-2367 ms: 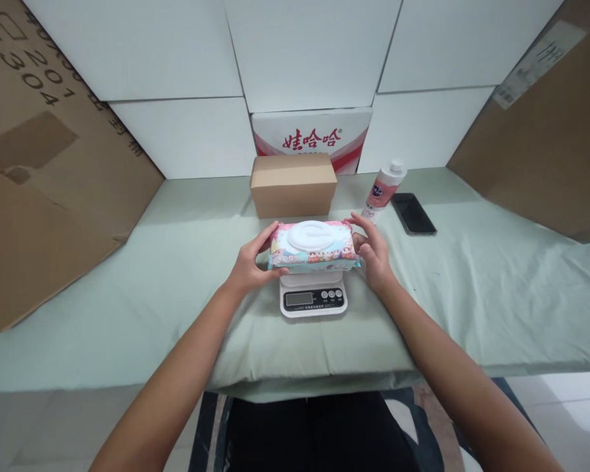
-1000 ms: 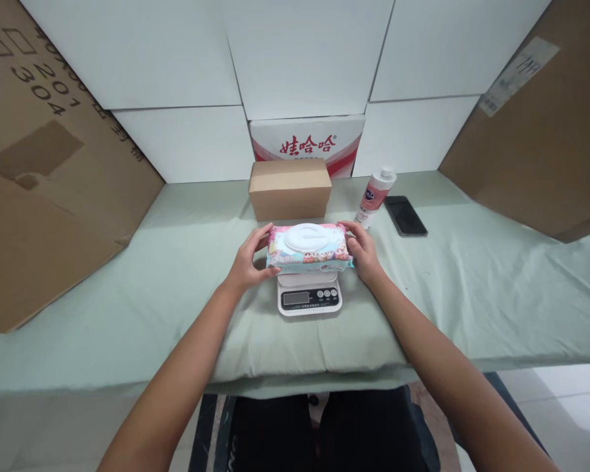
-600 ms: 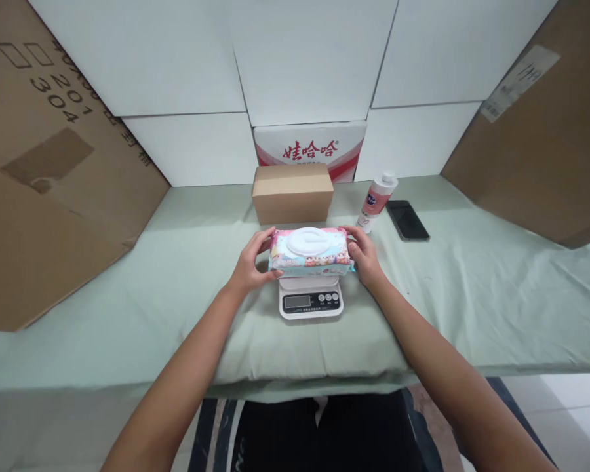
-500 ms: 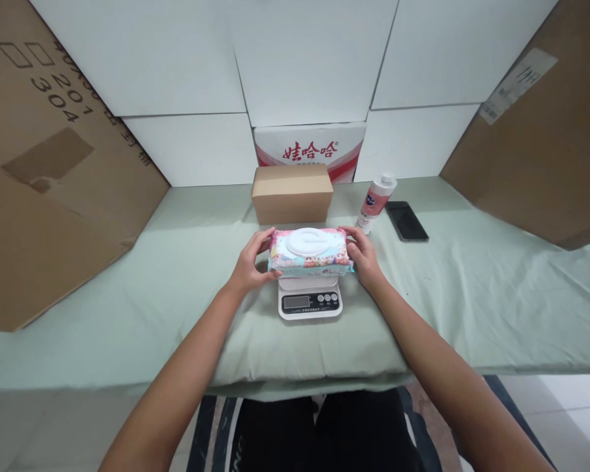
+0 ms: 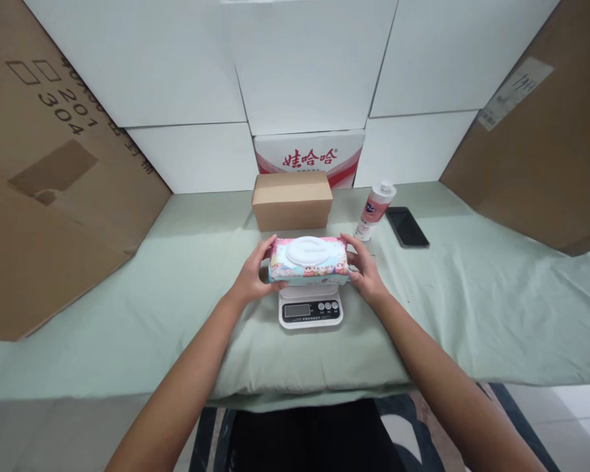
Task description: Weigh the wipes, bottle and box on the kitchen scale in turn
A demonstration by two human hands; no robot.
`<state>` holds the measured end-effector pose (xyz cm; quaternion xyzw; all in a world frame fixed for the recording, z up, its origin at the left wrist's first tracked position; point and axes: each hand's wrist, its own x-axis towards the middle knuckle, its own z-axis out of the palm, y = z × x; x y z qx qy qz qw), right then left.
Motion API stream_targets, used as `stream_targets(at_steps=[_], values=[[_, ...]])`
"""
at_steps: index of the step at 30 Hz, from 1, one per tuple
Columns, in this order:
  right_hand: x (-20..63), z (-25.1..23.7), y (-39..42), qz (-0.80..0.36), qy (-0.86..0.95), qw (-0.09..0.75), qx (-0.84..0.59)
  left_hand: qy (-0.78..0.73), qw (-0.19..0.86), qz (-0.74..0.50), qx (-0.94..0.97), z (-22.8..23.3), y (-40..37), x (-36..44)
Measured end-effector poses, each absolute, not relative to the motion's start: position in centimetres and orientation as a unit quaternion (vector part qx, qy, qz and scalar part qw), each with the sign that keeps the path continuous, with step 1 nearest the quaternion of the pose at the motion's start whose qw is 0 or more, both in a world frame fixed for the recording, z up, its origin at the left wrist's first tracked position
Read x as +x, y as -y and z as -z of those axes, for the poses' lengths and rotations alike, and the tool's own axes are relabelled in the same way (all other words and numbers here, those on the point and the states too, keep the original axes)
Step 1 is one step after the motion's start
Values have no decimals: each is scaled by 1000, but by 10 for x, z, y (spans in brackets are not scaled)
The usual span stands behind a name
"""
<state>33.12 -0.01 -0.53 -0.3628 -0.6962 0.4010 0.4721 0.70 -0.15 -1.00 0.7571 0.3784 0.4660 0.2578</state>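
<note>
Wipes pack (image 5: 309, 270) grasped at its ends, between left hand (image 5: 250, 278) and right hand (image 5: 367, 278); scale (image 5: 311, 321) just below, contact unclear; pack appears lined up, hands not yet off it; display (image 5: 297, 310) reading illegible.

Scale (image 5: 311, 313), box (image 5: 292, 208), bottle (image 5: 373, 211), phone (image 5: 407, 227) on green cloth (image 5: 462, 288)

The pack (image 5: 309, 263) seemingly sits on the scale (image 5: 311, 314), box (image 5: 292, 206) behind.

wipes pack (image 5: 302, 271): pink and pale blue, cartoon figures (image 5: 327, 269) printed; lid (image 5: 309, 252) white. scale (image 5: 311, 307): white, black panel (image 5: 314, 313). tablecloth (image 5: 177, 282): plain pale green. bottle (image 5: 374, 211): white, pink label (image 5: 376, 207).
</note>
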Motion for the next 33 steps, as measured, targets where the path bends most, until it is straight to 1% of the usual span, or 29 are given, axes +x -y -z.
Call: stream_targets(at_steps=[8, 17, 25, 33], values=[[327, 1, 3, -444, 673, 485, -339, -391, 252, -464, 754, 10, 2, 7], [332, 8, -8, -392, 688, 489, -366, -396, 294, -474, 730, 13, 0, 8], [330, 10, -10, -399, 685, 490, -363, -456, 312, -442, 707, 14, 3, 9], [329, 14, -11, -468, 653, 480, -351, -445, 334, -418, 718, 15, -1, 12]])
